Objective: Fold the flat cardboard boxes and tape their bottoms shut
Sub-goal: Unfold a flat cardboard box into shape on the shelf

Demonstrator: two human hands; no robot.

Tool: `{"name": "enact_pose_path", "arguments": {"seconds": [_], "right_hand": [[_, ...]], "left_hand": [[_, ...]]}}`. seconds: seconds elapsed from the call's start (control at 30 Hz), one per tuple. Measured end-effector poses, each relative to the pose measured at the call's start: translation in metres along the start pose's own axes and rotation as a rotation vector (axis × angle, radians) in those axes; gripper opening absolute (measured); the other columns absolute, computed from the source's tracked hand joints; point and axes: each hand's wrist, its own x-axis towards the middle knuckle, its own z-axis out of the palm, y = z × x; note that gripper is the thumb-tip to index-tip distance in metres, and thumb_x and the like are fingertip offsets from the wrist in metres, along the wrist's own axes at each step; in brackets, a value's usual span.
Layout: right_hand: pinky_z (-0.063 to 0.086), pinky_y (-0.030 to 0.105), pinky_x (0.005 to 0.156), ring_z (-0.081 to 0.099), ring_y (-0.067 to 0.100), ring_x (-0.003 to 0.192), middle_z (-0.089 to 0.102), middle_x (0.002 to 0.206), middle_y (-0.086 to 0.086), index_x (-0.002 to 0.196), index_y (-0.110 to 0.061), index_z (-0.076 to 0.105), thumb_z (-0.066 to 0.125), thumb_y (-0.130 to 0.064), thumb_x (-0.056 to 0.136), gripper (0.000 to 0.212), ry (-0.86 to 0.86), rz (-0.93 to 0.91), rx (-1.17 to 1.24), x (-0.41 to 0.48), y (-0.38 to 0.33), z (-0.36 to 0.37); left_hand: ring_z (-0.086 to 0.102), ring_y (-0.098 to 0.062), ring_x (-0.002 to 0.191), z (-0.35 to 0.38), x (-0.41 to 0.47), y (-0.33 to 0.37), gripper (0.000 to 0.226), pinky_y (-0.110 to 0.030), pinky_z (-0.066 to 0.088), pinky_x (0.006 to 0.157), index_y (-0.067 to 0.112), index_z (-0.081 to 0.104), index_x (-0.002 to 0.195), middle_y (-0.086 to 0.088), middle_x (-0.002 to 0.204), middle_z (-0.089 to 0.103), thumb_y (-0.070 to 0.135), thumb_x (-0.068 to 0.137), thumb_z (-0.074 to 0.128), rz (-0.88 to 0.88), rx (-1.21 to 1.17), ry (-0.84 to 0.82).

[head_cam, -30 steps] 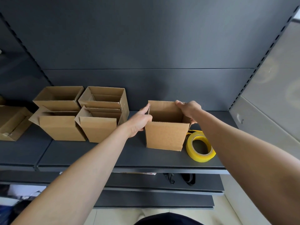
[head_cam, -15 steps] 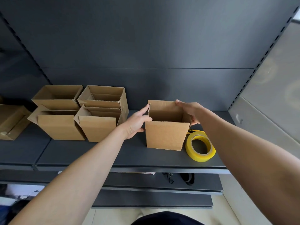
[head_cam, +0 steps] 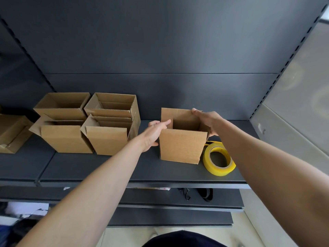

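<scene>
Open box on shelf, tape roll just right, four boxes left.

Dark grey shelf unit w/ back panel; pale wall right.
</scene>
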Motion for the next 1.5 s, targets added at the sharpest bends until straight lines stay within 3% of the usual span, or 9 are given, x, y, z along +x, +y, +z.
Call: {"name": "enact_pose_path", "arguments": {"seconds": [0.13, 0.27, 0.47, 0.73, 0.83, 0.97, 1.2, 1.33, 1.5], "right_hand": [[0.056, 0.040, 0.064, 0.063, 0.031, 0.094, 0.057, 0.111, 0.011, 0.115, -0.013, 0.047, 0.063, -0.053, 0.086, 0.052, -0.090, 0.007, 0.054, -0.002, 0.001, -0.005], [0.057, 0.042, 0.079, 0.066, 0.031, 0.098, 0.064, 0.116, 0.014, 0.122, -0.013, 0.053, 0.047, -0.044, 0.097, 0.041, -0.428, 0.010, 0.254, 0.002, 0.012, -0.025], [0.049, 0.047, 0.093, 0.055, 0.038, 0.119, 0.052, 0.136, 0.021, 0.137, -0.003, 0.046, 0.039, -0.013, 0.097, 0.041, -0.501, -0.023, 0.481, 0.012, 0.037, -0.040], [0.045, 0.044, 0.102, 0.054, 0.033, 0.123, 0.055, 0.135, 0.014, 0.136, -0.008, 0.048, 0.048, -0.017, 0.097, 0.040, -0.536, -0.042, 0.378, 0.018, 0.038, -0.038], [0.049, 0.040, 0.095, 0.056, 0.028, 0.117, 0.056, 0.129, 0.010, 0.133, -0.010, 0.047, 0.054, -0.019, 0.095, 0.040, -0.520, -0.031, 0.243, 0.017, 0.031, -0.034], [0.048, 0.035, 0.090, 0.060, 0.020, 0.102, 0.061, 0.110, 0.003, 0.123, -0.014, 0.050, 0.056, -0.018, 0.095, 0.029, -0.393, -0.066, -0.046, 0.014, 0.026, -0.018], [0.052, 0.037, 0.092, 0.062, 0.025, 0.106, 0.065, 0.114, 0.010, 0.118, -0.013, 0.058, 0.064, -0.015, 0.091, 0.028, -0.329, -0.119, -0.128, 0.020, 0.028, -0.012], [0.054, 0.032, 0.082, 0.065, 0.023, 0.098, 0.066, 0.107, 0.008, 0.105, -0.017, 0.061, 0.068, -0.014, 0.088, 0.018, -0.271, -0.151, -0.159, 0.017, 0.028, -0.010], [0.053, 0.037, 0.081, 0.064, 0.024, 0.094, 0.063, 0.110, 0.010, 0.109, -0.015, 0.058, 0.055, -0.007, 0.096, 0.016, -0.272, -0.128, -0.085, 0.010, 0.027, -0.016]], "left_hand": [[0.035, -0.021, 0.128, -0.003, 0.000, 0.000, 0.050, -0.049, 0.034, 0.105, 0.027, 0.035, 0.141, -0.002, 0.147, 0.033, 0.048, 0.096, 0.044, -0.021, 0.056, -0.075], [0.028, -0.027, 0.138, -0.005, 0.001, 0.000, 0.054, -0.052, 0.032, 0.107, 0.027, 0.031, 0.145, -0.003, 0.152, 0.030, 0.049, 0.096, 0.042, -0.033, 0.078, -0.080], [0.025, -0.028, 0.140, -0.005, 0.004, -0.006, 0.044, -0.054, 0.029, 0.109, 0.026, 0.043, 0.137, -0.002, 0.153, 0.026, 0.046, 0.097, 0.041, -0.008, 0.084, -0.108], [0.031, -0.027, 0.135, -0.009, 0.008, -0.007, 0.034, -0.056, 0.032, 0.108, 0.015, 0.054, 0.086, -0.001, 0.150, 0.032, 0.049, 0.092, 0.051, -0.032, 0.039, -0.121], [0.026, -0.028, 0.138, -0.010, 0.010, -0.009, 0.037, -0.056, 0.029, 0.110, 0.020, 0.056, 0.119, -0.001, 0.153, 0.024, 0.040, 0.088, 0.054, -0.034, 0.051, -0.182], [0.023, -0.028, 0.140, -0.006, 0.009, -0.007, 0.078, -0.057, 0.028, 0.111, 0.033, 0.035, 0.144, 0.000, 0.155, 0.019, 0.043, 0.070, 0.057, -0.043, 0.081, -0.223], [0.025, -0.027, 0.140, -0.008, 0.011, -0.017, 0.097, -0.059, 0.027, 0.111, 0.035, 0.031, 0.143, 0.001, 0.154, 0.023, 0.073, 0.059, 0.063, -0.026, 0.031, -0.210], [0.013, -0.029, 0.145, -0.011, 0.005, -0.016, 0.126, -0.060, 0.022, 0.113, 0.042, 0.027, 0.145, 0.004, 0.158, 0.011, 0.083, 0.034, 0.071, -0.005, 0.034, -0.284], [0.009, -0.028, 0.146, -0.012, 0.001, -0.014, 0.091, -0.058, 0.022, 0.113, 0.041, 0.031, 0.145, 0.006, 0.160, 0.002, 0.051, 0.065, 0.074, 0.008, 0.061, -0.240]]}}
